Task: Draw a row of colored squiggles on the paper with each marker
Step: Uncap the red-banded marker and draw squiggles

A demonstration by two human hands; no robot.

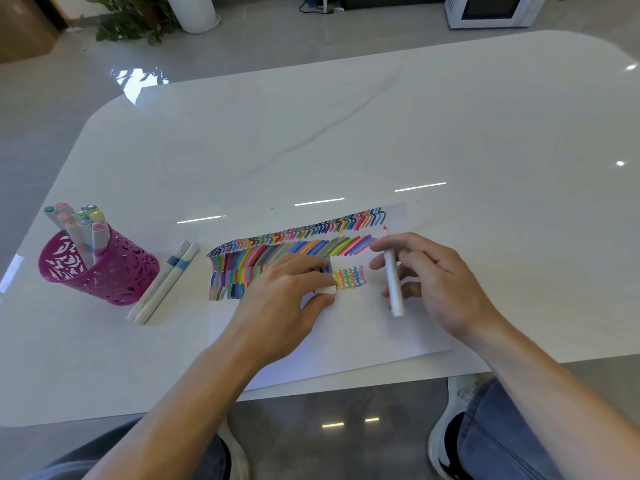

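Marker [393,278] clamped in right hand [436,282], long axis near-to-far, red tip away; squiggle row [351,277] just left of it, between hands — left hand [277,306] pinches white cap [327,289]

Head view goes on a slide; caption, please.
Right hand holds an uncapped red marker over squiggle-filled paper; left hand pinches a white cap.

A single wide-angle camera on the person's head looks forward and steeply down, close over the near edge of the white table [450,133]. The paper [363,334] sits at lower centre. Shoes [453,400] line the bottom edge, and floor [311,39] and a potted plant [131,19] run along the top.
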